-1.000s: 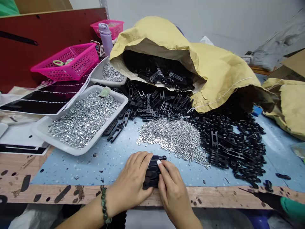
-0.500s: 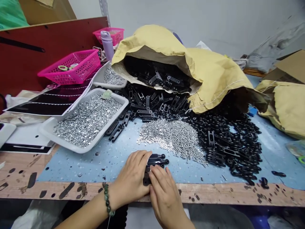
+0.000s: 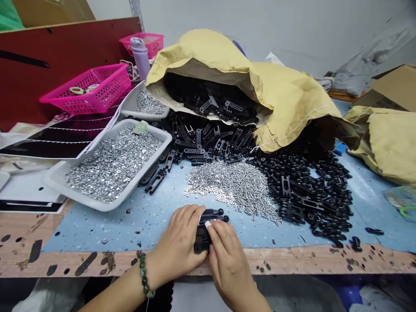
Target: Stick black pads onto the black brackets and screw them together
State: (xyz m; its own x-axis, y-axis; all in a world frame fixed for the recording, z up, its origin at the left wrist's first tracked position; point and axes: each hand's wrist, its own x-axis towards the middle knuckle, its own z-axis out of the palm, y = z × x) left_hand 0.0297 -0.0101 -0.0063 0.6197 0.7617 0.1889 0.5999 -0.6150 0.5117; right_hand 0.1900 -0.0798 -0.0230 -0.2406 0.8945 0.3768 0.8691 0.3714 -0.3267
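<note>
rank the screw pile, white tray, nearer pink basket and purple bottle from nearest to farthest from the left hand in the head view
From the left hand, which grips black parts:
1. screw pile, just ahead, to the right
2. white tray, ahead on the left
3. nearer pink basket, behind the tray, far left
4. purple bottle, farthest back, behind that basket

- No lettering, number, label, brand or sign can be read on anything on the worktop (image 3: 107, 225) or behind it.
</note>
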